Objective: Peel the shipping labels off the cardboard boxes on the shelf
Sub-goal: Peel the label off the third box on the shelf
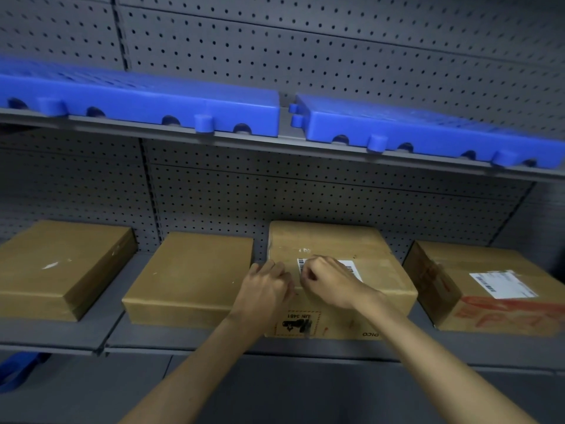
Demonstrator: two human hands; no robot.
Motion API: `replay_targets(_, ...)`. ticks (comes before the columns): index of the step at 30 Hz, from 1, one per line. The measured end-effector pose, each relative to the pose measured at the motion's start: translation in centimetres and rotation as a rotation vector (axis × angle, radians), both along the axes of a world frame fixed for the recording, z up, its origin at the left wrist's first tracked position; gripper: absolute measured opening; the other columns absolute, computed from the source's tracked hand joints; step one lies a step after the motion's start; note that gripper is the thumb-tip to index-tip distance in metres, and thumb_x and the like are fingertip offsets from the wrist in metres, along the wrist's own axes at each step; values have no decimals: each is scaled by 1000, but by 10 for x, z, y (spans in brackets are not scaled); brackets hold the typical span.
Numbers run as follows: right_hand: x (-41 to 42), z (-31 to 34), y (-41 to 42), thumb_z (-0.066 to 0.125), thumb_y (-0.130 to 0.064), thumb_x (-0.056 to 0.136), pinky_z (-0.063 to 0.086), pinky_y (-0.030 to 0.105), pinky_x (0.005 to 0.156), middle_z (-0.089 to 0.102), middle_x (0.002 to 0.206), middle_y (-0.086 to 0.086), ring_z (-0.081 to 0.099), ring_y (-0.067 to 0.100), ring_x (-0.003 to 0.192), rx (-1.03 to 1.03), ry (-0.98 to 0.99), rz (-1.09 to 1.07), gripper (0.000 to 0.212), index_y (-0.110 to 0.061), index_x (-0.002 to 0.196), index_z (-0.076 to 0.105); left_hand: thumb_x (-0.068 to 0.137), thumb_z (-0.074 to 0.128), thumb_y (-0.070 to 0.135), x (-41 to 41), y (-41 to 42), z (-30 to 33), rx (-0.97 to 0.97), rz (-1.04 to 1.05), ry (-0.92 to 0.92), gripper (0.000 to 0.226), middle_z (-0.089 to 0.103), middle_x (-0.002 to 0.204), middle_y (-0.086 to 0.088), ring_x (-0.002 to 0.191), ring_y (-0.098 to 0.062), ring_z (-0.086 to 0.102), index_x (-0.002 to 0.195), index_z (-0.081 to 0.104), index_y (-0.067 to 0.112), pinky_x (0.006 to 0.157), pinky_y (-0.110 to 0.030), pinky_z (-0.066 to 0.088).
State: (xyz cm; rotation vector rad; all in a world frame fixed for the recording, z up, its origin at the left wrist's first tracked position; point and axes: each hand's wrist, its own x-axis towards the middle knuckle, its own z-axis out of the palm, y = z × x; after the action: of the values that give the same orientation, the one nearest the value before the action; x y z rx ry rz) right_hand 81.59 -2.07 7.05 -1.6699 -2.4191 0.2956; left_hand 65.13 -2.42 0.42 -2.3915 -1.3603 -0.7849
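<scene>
The right hand [328, 284] hides most of the white label [351, 267].

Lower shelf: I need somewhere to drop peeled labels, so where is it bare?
Bare shelf shows between the two left boxes and along the front edge. The third box, under both hands, nearly abuts its neighbours.

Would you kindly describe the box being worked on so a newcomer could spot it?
On the lower shelf stand four cardboard boxes. It is the third box from the left, under both hands, the only one with an upside-down UN 3481 mark on its front.
</scene>
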Motion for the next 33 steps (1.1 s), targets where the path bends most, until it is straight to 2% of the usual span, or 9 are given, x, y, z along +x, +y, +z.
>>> replay_targets(5, 2, -1, 4, 50, -16, 90, 49, 39, 81, 60, 99, 6, 56, 25, 91, -43, -27, -27, 16, -6, 83, 62, 90, 36, 30, -1, -1, 1, -2, 11, 13, 38, 63, 87, 2, 80, -16, 56, 80, 70, 17, 72, -34, 45)
replay_targets(9, 11, -2, 4, 55, -25, 92, 51, 38, 80, 60, 95, -3, 58, 15, 89, -56, 57, -48, 19, -16, 78, 63, 90, 38, 28, 0, 2, 1, -2, 9, 21, 35, 63, 88, 2, 80, -17, 56, 81, 70, 17, 73, -35, 46)
replay_targets(11, 10, 0, 2, 58, -26, 91, 51, 35, 78, 59, 94, -5, 57, 14, 88, -51, 33, -33, 16, -18, 77, 63, 89, 44, 27, 0, 2, 0, 8, 4, 11, 30, 62, 85, 2, 78, -18, 55, 78, 69, 16, 72, -35, 45)
replay_targets(14, 5, 2, 0, 55, -20, 89, 48, 34, 76, 60, 97, -1, 57, 20, 91, -25, -36, -13, 12, -15, 82, 63, 85, 57, 23, 1, 3, 0, 16, 6, 4, 17, 61, 81, 2, 75, -18, 55, 74, 68, 16, 70, -35, 44)
replay_targets(18, -4, 5, -2, 46, -11, 92, 40, 35, 71, 58, 100, 13, 54, 32, 91, -17, -133, 19, 16, -4, 83, 58, 78, 68, 21, 0, 2, 2, 18, 4, 20, 9, 61, 77, 2, 72, -18, 56, 70, 67, 17, 67, -34, 44)
replay_targets(22, -4, 7, -3, 41, -6, 94, 45, 40, 79, 53, 103, 16, 53, 31, 93, -68, -126, 51, 16, -3, 86, 55, 79, 67, 21, 0, 1, 3, 2, 11, 34, 8, 61, 78, 3, 74, -18, 56, 71, 67, 19, 68, -34, 44)
replay_targets(27, 8, 7, 1, 39, -12, 98, 38, 33, 73, 52, 101, 12, 50, 26, 89, -32, -85, -25, 20, -2, 89, 53, 81, 62, 23, 1, 1, 6, -21, 20, 63, 12, 62, 80, 3, 76, -17, 56, 72, 68, 19, 69, -33, 45)
replay_targets(31, 6, -2, -4, 38, -28, 101, 44, 38, 84, 55, 104, 7, 54, 25, 96, 7, -5, -44, 25, -10, 97, 54, 87, 47, 27, 3, -1, 9, -29, 7, 13, 27, 63, 81, 1, 74, -17, 56, 72, 67, 18, 70, -33, 45)
replay_targets(33, 8, -5, -4, 41, -33, 100, 43, 36, 84, 54, 105, 4, 54, 24, 96, 6, 1, -50, 22, -14, 93, 51, 88, 41, 31, 4, -3, 11, -40, -3, 3, 34, 63, 81, 1, 73, -16, 56, 73, 68, 18, 70, -33, 45)
